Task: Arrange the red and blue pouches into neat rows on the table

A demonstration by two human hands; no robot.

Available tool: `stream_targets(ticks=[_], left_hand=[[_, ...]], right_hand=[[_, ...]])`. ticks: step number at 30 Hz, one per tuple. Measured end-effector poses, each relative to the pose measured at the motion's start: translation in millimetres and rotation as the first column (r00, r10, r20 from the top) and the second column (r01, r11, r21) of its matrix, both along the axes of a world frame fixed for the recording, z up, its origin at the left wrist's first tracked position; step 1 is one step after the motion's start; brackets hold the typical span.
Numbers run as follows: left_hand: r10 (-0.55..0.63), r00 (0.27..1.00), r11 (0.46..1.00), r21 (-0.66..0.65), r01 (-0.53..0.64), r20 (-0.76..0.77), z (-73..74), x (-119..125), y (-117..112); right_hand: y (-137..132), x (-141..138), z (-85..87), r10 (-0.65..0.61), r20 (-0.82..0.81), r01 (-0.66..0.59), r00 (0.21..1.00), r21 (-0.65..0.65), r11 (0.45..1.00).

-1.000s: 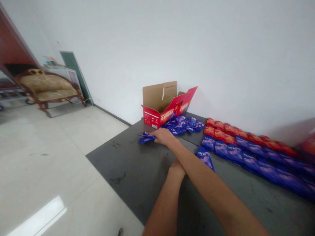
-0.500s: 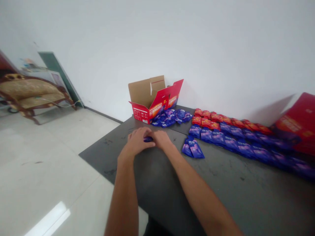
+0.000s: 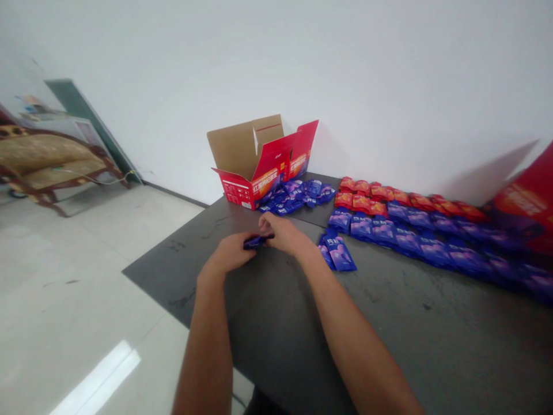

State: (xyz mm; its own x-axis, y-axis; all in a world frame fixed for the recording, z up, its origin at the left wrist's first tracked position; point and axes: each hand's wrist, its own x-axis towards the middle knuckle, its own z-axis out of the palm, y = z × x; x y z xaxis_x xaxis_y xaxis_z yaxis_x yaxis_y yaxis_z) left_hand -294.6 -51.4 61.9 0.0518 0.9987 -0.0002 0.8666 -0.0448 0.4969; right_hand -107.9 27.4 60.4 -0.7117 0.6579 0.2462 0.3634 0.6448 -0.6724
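Sachet (image 3: 258, 241) up, hands (image 3: 231, 252) near table edge (image 3: 166, 237)

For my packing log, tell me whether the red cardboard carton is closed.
No, the red cardboard carton stands with flaps open, showing brown board inside.

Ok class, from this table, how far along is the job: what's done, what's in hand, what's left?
Rows of red sachets and blue sachets already lie laid out. In hand: a blue sachet pinched between the left hand and right hand. Left: a loose heap of blue sachets beside the open red carton.
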Motion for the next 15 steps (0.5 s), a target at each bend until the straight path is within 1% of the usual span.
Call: stream_targets(ticks=[1, 3, 5, 7, 9, 12, 15], left_hand=[[-0.009, 1.000, 1.000, 0.002, 0.009, 0.005, 0.3, 0.5, -0.4], [-0.040, 0.999, 0.999, 0.004, 0.040, 0.010, -0.2, 0.6, -1.0], [-0.060, 0.998, 0.998, 0.007, 0.060, 0.011, -1.8, -0.1, -1.4], [-0.066, 0.998, 0.998, 0.010, 0.066, 0.012, -4.2, -1.2, -1.9], [-0.072, 0.997, 0.997, 0.023, 0.072, 0.019, -7.1, -2.3, -2.3], [-0.089, 0.995, 0.995, 0.042, 0.087, 0.037, -12.6, -4.2, -2.6], [-0.058, 0.997, 0.998, 0.017, 0.057, 0.042, -18.2, -6.0, -3.1]], right_hand=[[3.4, 4.0, -0.3, -0.002, -0.007, 0.002, 1.000, -0.026, 1.000], [8.9, 12.8, 0.4, -0.008, 0.049, 0.010, 0.999, -0.036, 0.999], [12.8, 21.4, 2.5, -0.011, 0.172, 0.010, 0.985, 0.006, 1.000], [15.7, 27.8, 4.3, -0.022, 0.309, 0.005, 0.951, 0.056, 0.998], [17.9, 31.4, 4.7, -0.035, 0.393, -0.002, 0.919, 0.093, 0.996], [20.1, 33.1, 3.6, -0.037, 0.412, -0.019, 0.911, 0.131, 0.991], [20.3, 33.5, 3.7, -0.032, 0.388, -0.026, 0.921, 0.145, 0.989]])
